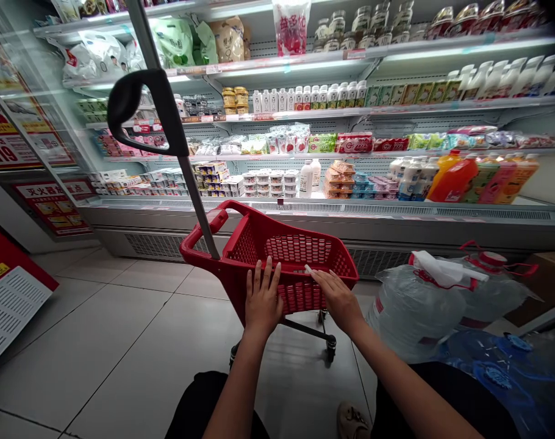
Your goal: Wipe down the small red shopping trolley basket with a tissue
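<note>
A red plastic shopping cart [305, 244] with a long grey pole and black handle [168, 110] stands in front of me. My left hand [263, 299] lies on the cart's near side, fingers spread and pointing up, with nothing in it. At the right part of the same side, my right hand [336, 296] touches the rim. A small white object [308, 268] shows at its fingertips, pinched between thumb and fingers, too small to name. No goods are visible inside the basket.
Behind the cart runs a refrigerated shelf [277, 210] with bottles, cups and packs. Large water bottles [410, 311] and blue jugs [492, 366] stand on the right. A red and white unit [14, 305] is at the left.
</note>
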A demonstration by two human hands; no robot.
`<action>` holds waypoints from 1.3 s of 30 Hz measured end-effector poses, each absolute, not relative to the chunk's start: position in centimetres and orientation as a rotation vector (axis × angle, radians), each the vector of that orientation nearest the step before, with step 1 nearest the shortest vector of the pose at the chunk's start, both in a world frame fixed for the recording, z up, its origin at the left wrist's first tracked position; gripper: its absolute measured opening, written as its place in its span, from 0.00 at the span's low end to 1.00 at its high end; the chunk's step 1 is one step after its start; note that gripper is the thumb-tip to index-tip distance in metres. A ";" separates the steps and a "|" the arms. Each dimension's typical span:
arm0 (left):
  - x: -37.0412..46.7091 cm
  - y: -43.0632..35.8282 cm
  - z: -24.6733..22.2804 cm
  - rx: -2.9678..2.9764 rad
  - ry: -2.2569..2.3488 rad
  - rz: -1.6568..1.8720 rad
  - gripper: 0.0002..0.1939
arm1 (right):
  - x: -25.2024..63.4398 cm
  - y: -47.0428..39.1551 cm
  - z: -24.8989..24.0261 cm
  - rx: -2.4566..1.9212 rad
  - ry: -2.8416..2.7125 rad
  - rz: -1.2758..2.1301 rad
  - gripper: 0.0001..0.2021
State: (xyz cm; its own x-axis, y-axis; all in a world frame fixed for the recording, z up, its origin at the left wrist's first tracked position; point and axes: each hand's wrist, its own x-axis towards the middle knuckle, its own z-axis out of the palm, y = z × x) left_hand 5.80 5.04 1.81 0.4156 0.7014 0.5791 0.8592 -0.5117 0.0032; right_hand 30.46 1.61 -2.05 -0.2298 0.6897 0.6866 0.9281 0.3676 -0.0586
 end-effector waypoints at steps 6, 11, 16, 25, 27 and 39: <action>5.6 5.1 1.8 -2.383 -1.356 -0.766 0.44 | 34.1 0.6 -3.1 -1.496 -1.894 -0.475 0.30; 5.5 5.7 2.0 -2.362 -1.415 -0.770 0.46 | 33.4 -0.1 -3.5 -1.537 -1.845 -0.444 0.31; 6.2 5.7 1.3 -2.397 -1.425 -0.759 0.45 | 28.7 0.6 -2.9 -1.477 -1.930 -0.486 0.36; 6.6 5.8 0.0 -2.447 -1.384 -0.731 0.47 | 24.3 3.6 -1.3 -1.345 -2.084 -0.489 0.38; 6.2 6.0 0.1 -2.427 -1.393 -0.729 0.47 | 25.3 2.9 -1.1 -1.335 -2.095 -0.464 0.40; 6.9 5.1 -0.2 -2.469 -1.362 -0.832 0.48 | 29.6 -1.0 -2.2 -1.490 -1.870 -0.303 0.33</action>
State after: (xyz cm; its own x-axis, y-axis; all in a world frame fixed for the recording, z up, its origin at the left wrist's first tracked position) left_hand 6.87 5.13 -0.25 0.4164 0.7136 0.5633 0.8271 -0.5546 0.0912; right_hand 29.62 -1.03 -2.24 -0.0774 0.7529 0.6536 0.9206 0.3056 -0.2430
